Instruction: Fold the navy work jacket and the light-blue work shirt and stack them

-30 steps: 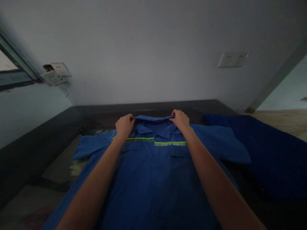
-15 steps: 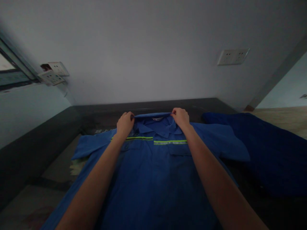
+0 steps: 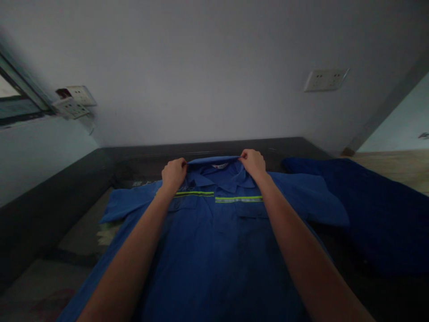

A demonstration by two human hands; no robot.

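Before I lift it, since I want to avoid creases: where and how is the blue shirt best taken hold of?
Probably by the two ends of the raised collar, reaching over the chest from the wearer's side. The blue shirt lies spread front up, sleeves out, its collar at the far end; the left hand and right hand pinch it there.
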